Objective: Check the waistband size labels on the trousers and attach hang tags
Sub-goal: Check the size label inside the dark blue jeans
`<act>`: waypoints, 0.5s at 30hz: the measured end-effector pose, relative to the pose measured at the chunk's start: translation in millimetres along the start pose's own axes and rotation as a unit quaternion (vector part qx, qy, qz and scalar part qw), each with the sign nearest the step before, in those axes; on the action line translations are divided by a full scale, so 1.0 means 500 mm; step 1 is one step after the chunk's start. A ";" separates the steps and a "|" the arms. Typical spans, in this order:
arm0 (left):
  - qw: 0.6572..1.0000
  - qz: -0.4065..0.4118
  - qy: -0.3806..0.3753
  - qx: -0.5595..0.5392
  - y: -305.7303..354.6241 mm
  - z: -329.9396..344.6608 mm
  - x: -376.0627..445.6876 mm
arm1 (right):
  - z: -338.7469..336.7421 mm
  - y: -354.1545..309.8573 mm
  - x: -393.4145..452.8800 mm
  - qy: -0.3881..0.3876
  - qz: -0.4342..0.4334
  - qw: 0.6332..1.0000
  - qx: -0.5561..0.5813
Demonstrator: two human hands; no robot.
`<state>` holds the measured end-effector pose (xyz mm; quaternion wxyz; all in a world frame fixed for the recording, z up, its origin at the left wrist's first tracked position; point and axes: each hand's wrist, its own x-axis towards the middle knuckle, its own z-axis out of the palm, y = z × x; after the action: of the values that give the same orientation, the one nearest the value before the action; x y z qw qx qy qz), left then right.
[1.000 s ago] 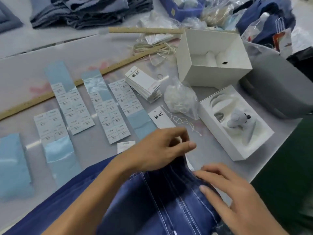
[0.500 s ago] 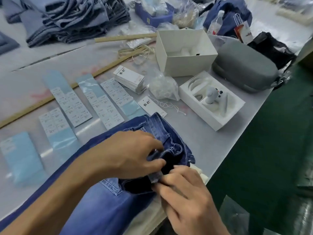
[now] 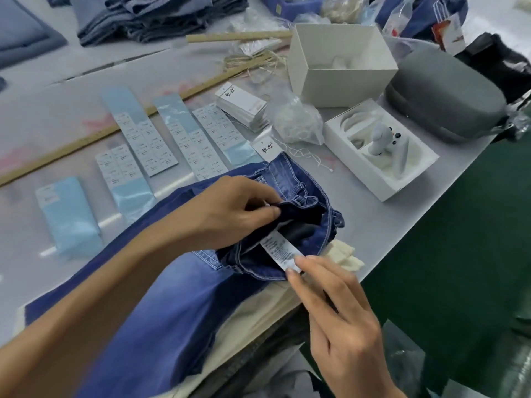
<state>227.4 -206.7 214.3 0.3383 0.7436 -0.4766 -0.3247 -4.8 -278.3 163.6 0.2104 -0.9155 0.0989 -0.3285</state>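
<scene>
Blue denim trousers (image 3: 161, 297) lie across the table's near edge with the waistband (image 3: 304, 185) turned open. My left hand (image 3: 230, 211) pinches the dark inner waistband fabric and holds it back. My right hand (image 3: 339, 308) pinches the end of a white printed size label (image 3: 280, 249) pulled out from inside the waist. A single white hang tag (image 3: 265, 146) with string lies just beyond the waistband, and a stack of hang tags (image 3: 241, 106) sits further back.
Strips of sticker labels (image 3: 143, 139) on blue backing lie at the left. A bag of strings (image 3: 298, 122), an open white box (image 3: 339, 67), a white tray with a small device (image 3: 379, 147), a grey case (image 3: 442, 96), a wooden ruler (image 3: 86, 142) and folded jeans (image 3: 143, 18) surround the work spot.
The waistband has been pulled toward the near table edge and folded open. My right hand has drawn the white label out straight, and my left hand holds the inner fabric back.
</scene>
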 end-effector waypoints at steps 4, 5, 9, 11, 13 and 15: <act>1.000 0.010 0.002 0.002 -0.002 0.007 0.000 | 0.005 -0.005 -0.032 -0.001 0.010 1.000 -0.020; 1.000 0.011 0.004 0.004 -0.001 0.007 0.000 | 0.009 -0.006 -0.039 0.004 0.012 0.999 -0.032; 1.000 0.005 0.013 0.019 0.002 0.011 0.001 | 0.019 -0.003 -0.059 0.000 0.023 0.997 -0.070; 1.000 0.005 0.014 0.026 0.003 0.015 0.000 | 0.019 0.001 -0.064 -0.008 0.030 0.996 -0.078; 0.999 0.014 0.018 0.030 0.004 0.018 -0.001 | 0.021 0.000 -0.066 -0.013 0.037 0.996 -0.081; 0.999 0.021 0.014 0.028 0.000 0.015 -0.002 | 0.022 -0.005 -0.063 -0.016 0.037 0.996 -0.075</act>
<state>221.3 -207.3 210.4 0.3307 0.7470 -0.4963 -0.2938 -21.5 -262.4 139.4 0.1545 -0.9296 0.1540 -0.2970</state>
